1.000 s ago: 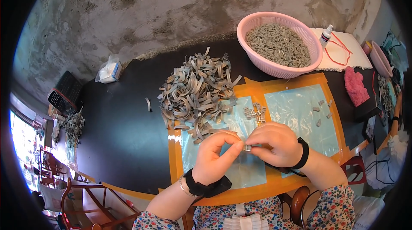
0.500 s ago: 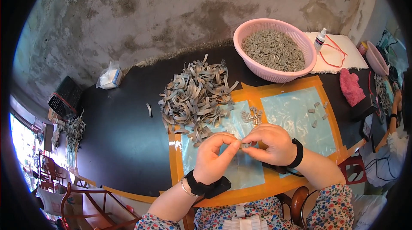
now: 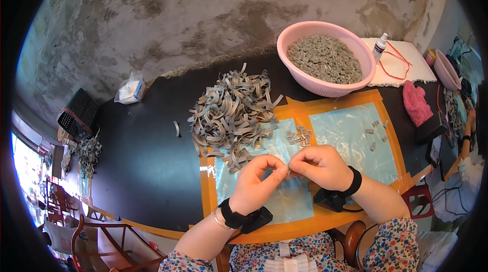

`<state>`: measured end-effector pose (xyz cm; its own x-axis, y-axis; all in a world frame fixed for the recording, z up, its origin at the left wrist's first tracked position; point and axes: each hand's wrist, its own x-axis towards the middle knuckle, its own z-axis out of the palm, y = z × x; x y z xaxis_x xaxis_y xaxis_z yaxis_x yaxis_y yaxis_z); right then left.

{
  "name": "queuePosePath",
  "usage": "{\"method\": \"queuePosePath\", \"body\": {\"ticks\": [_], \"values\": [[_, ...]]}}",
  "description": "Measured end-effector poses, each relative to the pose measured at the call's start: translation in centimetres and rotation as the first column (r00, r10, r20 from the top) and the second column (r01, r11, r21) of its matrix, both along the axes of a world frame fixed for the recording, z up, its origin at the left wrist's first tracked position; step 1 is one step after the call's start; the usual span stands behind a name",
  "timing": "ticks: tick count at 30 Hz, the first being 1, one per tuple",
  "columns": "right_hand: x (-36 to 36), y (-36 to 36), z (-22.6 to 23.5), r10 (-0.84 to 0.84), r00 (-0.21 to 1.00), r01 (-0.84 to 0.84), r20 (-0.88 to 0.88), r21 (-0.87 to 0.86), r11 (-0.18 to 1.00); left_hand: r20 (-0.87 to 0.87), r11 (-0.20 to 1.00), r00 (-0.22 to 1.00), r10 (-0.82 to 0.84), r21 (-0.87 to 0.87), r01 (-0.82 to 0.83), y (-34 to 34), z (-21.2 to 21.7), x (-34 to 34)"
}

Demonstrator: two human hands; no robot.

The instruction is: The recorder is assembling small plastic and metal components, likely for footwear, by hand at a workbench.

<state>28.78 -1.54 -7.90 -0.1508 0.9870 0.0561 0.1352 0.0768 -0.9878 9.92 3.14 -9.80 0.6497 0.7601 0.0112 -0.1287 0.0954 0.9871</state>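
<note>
the left hand [image 3: 258, 183] and right hand [image 3: 321, 167] meet fingertip to fingertip over the blue sheet [image 3: 351, 135], pinching a small grey piece [image 3: 287, 171] between them, just below the pile of grey strips [image 3: 231, 112]. compared with half a second ago, the hands sit slightly closer together, the grip unchanged.

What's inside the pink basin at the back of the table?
The pink basin is filled with small grey pieces, heaped nearly to the rim. Only the top layer shows; the bottom of the basin and anything under the heap is covered.
</note>
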Motion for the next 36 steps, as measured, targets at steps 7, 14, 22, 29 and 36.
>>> {"method": "queuePosePath", "body": {"ticks": [7, 14, 22, 29, 36], "values": [[0.3, 0.3, 0.0, 0.024, 0.979, -0.065, -0.202, -0.198, 0.978, -0.078, 0.999, 0.996, 0.033, 0.006, -0.033, -0.1, 0.6, -0.1], [0.5, 0.5, -0.8, 0.023, 0.974, -0.058, -0.224, -0.148, 0.987, -0.038, 0.996, 0.998, 0.057, -0.07, -0.06, -0.1, 0.6, 0.5], [3.4, 1.6, 0.8, -0.001, 0.992, 0.006, 0.129, -0.044, 0.999, -0.045, 0.988, 0.988, 0.15, -0.024, -0.152, 0.3, 0.7, 0.5], [12.1, 0.1, 4.1, -0.1, 0.859, 0.273, 0.502, -0.283, 0.92, -0.049, 0.988, 0.988, 0.15, -0.022, -0.151, 0.6, 0.6, 0.1], [19.5, -4.8, 1.4, -0.104, 0.666, 0.433, 0.739, -0.269, 0.86, -0.061, 0.992, 0.992, 0.114, -0.039, -0.117, 0.6, 0.7, 0.6]]}}
